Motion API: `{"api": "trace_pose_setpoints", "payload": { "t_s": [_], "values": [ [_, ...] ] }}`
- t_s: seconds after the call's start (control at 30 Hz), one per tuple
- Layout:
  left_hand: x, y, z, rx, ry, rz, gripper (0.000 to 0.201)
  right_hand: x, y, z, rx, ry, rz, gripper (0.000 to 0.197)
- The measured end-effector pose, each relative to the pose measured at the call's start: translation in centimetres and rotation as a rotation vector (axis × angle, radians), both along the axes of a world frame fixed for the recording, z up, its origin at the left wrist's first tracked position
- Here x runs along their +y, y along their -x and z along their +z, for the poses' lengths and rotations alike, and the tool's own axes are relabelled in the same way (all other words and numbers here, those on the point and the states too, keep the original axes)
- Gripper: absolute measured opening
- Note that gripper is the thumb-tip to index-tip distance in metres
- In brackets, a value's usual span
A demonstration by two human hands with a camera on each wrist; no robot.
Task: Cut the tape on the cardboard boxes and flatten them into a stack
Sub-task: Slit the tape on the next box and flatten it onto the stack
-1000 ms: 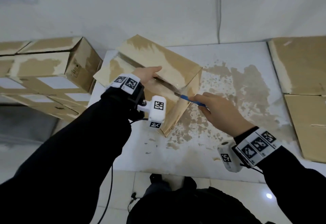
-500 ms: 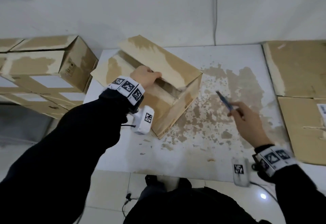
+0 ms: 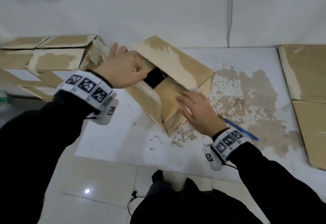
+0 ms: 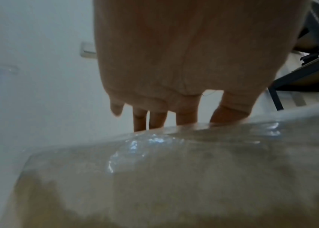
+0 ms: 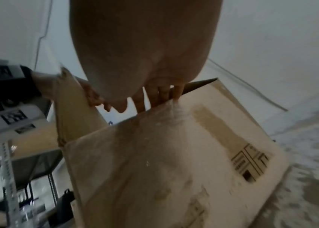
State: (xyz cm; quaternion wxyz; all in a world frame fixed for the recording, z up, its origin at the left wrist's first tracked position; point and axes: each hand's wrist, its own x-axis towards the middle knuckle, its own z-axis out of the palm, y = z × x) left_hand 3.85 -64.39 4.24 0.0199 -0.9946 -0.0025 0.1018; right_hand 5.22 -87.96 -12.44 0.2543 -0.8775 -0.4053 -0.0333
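Top flaps coming open on the box, cutter set down

I have the cardboard box standing skewed on the counter, its top seam apparently already slit: my left hand curls over the near flap's edge and my right hand lies flat, fingers straight, on the inner flap, the two hands apart. The blue cutter lies on the counter just behind my right wrist. Flattened boxes lie at the right, closed boxes wait at the left; the bottom tape I cannot see, so this box is likely half done
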Motion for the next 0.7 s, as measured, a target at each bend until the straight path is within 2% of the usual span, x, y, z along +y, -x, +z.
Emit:
{"api": "trace_pose_setpoints", "payload": {
  "t_s": [0.07,0.13,0.2,0.23,0.3,0.33,0.4,0.43,0.47,0.53,0.6,0.63,0.67,0.7],
  "values": [
    [1.6,2.4,0.6,0.12,0.082,0.014,0.033,0.4,-0.6,-0.1,-0.054,0.091,-0.075,0.047],
    [2.9,4.3,-0.3,0.298,0.106,0.053,0.024,0.1,-1.6,1.0,-0.065,0.069,-0.177,0.051],
    [3.9,5.5,-2.9,0.428,0.059,0.073,0.049,-0.5,-4.0,3.0,-0.009,-0.016,-0.275,0.056],
    [4.2,5.7,-4.3,0.439,0.061,0.064,0.062,-0.7,-5.7,4.0,0.04,-0.02,-0.311,0.063],
    [4.4,5.7,-6.2,0.355,0.08,-0.01,0.074,-1.1,-9.1,5.5,0.187,0.054,-0.355,0.08],
    [4.4,5.5,-6.8,0.286,0.035,-0.075,0.076,-1.4,-10.6,5.7,0.305,0.11,-0.359,0.083],
    [4.2,4.6,-7.8,0.163,-0.13,-0.252,0.078,-1.5,-12.5,5.4,0.6,0.196,-0.378,0.071],
    [3.9,4.2,-8.4,0.137,-0.174,-0.322,0.076,-1.5,-12.9,5.2,0.679,0.251,-0.381,0.064],
    [3.6,3.7,-9.0,0.135,-0.188,-0.367,0.071,-1.2,-13.1,5.2,0.69,0.323,-0.387,0.06],
    [3.3,2.9,-10.3,0.134,-0.155,-0.385,0.06,0.3,-12.8,5.9,0.53,0.369,-0.387,0.057],
    [3.3,2.2,-11.1,0.138,-0.076,-0.318,0.058,3.1,-11.1,7.6,0.379,0.229,-0.305,0.053],
    [3.4,1.8,-11.3,0.137,-0.046,-0.276,0.061,5.0,-10.1,8.3,0.336,0.198,-0.209,0.051],
    [3.5,1.5,-11.3,0.134,-0.031,-0.244,0.065,7.1,-9.2,8.8,0.321,0.276,-0.086,0.049],
    [3.7,1.3,-11.4,0.132,-0.036,-0.227,0.068,9.1,-8.3,8.9,0.314,0.458,0.03,0.05]
  ]
}}
